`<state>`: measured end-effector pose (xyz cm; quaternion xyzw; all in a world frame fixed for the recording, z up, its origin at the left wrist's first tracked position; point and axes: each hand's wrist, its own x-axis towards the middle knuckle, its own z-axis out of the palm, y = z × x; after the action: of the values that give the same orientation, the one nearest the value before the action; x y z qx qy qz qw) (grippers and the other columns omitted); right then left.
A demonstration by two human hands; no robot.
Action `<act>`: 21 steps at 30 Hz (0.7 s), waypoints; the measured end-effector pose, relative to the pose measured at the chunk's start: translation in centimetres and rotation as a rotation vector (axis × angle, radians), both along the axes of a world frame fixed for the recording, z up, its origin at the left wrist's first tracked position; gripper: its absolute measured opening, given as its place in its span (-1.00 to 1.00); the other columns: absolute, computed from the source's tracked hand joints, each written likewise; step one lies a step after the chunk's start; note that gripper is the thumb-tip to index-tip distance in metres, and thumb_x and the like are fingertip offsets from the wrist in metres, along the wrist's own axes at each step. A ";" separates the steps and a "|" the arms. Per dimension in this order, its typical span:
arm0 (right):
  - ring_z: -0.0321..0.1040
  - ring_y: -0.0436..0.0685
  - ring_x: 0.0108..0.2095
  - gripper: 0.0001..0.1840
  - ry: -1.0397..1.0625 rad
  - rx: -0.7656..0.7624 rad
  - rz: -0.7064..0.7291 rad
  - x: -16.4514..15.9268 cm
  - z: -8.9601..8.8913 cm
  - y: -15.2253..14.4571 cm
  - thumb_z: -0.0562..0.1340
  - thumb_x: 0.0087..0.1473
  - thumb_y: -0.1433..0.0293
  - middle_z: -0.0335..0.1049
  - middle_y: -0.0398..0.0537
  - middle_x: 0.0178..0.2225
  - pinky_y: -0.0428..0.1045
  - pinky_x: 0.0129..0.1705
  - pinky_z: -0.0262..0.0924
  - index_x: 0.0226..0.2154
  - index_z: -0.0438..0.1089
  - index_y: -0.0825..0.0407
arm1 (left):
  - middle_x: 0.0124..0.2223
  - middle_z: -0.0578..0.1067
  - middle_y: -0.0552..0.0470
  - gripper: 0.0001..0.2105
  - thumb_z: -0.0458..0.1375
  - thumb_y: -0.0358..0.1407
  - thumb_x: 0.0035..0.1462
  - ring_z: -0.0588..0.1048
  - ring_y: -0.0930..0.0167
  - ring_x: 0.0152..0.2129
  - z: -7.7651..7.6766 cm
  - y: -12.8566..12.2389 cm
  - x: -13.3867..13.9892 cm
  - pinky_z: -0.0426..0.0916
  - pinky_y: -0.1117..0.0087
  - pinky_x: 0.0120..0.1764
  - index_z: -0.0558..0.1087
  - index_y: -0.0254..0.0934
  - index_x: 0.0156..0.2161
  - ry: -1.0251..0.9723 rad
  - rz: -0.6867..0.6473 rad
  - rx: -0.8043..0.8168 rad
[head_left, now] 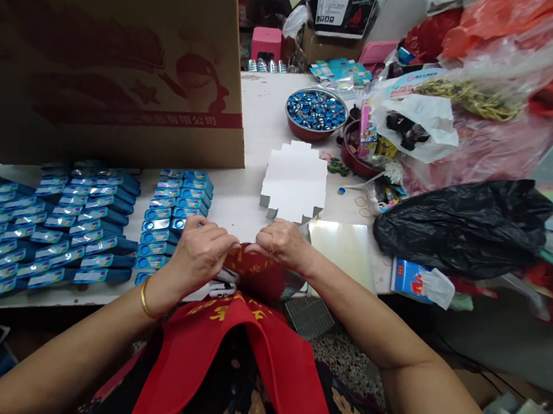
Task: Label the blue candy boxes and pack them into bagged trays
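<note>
Red apron straps (170,369) lie nearest us, and beyond them we hold our left hand (206,247) and right hand (282,242) near each other by the front edge of the tabletop (259,104), fingers curled; we cannot tell whether either grips anything. Between and just below them shows a shiny dark red thing (262,274), with a stack of white card blanks (295,177) just beyond our right hand and rows of blue packs (109,230) left of our left hand.

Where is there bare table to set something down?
Bare table shows beyond the left hand, between the blue packs and the white card stack, and farther back between the carton and the red bowl. Crowded: left, more packs; right, plastic bags.
</note>
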<state>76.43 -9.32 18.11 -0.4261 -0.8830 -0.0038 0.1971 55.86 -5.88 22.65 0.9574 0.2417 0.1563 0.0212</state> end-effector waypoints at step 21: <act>0.13 -0.03 -0.59 -0.42 0.003 -0.035 -0.106 3.3 -1.1 -0.9 -0.13 0.19 0.07 0.24 -0.14 -0.67 -0.07 -0.44 -0.13 -0.62 0.25 0.07 | -0.48 0.50 0.07 -0.82 -0.03 -0.41 0.13 0.42 0.44 -0.51 -0.4 1.2 0.4 0.14 0.28 -0.21 0.43 -0.26 -0.32 0.007 -0.072 -0.170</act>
<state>79.76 -10.23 17.02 -0.4757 -0.8588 0.0018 0.1903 56.21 -4.72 22.22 0.9608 0.2195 0.1310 0.1073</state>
